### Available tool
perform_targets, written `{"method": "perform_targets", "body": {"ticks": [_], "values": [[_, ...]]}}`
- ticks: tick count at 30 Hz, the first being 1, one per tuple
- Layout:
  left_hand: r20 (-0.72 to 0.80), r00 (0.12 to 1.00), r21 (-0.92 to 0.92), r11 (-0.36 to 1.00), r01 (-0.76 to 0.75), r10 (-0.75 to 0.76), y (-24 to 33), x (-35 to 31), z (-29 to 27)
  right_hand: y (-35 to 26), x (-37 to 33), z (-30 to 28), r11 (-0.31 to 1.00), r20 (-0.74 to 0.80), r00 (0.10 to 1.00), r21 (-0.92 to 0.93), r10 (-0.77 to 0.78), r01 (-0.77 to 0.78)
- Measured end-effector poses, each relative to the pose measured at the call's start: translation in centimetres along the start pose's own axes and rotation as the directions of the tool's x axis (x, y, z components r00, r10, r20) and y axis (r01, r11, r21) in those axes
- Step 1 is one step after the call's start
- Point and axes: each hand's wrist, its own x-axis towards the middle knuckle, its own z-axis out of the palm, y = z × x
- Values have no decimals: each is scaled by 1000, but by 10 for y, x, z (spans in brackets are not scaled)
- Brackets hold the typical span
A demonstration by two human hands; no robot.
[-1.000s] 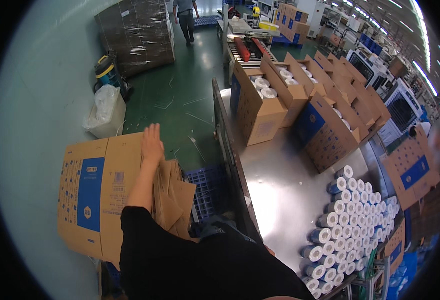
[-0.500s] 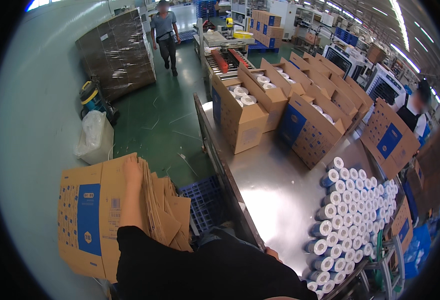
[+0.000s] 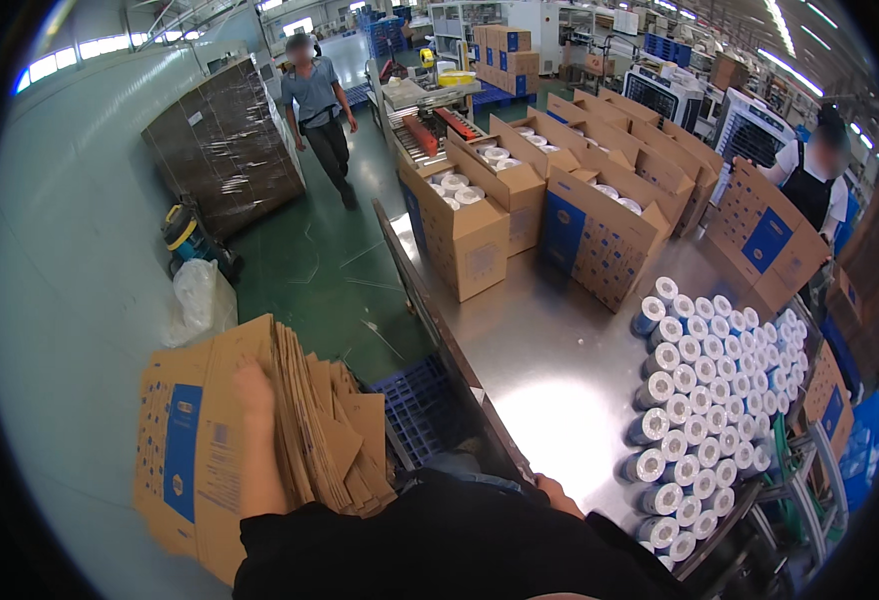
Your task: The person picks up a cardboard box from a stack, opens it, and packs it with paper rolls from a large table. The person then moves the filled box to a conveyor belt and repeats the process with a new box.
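Flattened cartons (image 3: 215,445) stand beside the left hand (image 3: 253,387) (right hand (image 3: 558,496) well apart).

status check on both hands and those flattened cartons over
Left hand, blurred, at flattened cartons. Right hand at edge of metal table. Cartons stacked, edges fanned. White rolls on table's right side, apart from hands.

Flattened cartons (image 3: 220,400) partly behind sleeve (image 3: 278,550)
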Motion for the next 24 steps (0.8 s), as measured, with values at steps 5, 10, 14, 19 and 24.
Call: {"method": "perform_targets", "body": {"ticks": [5,10,14,19,24], "values": [[-103,984,-92,983,-157,148,55,-1,-212,-18,15,-29,998,-235,972,64,-2,17],[-321,770,-421,645,-638,551,110,-32,-304,-117,-10,-135,890,-599,783,248,-169,382],[-395,563,-500,345,-794,726,118,-28,-329,-188,-72,-204,789,-678,601,49,-424,613],[-559,330,-687,-202,-698,761,131,2,-324,-197,-132,-240,742,-753,389,-193,-531,642],[-760,151,-636,-677,-371,632,159,41,-313,-127,-207,-288,928,-952,-133,-299,-275,222]]}}
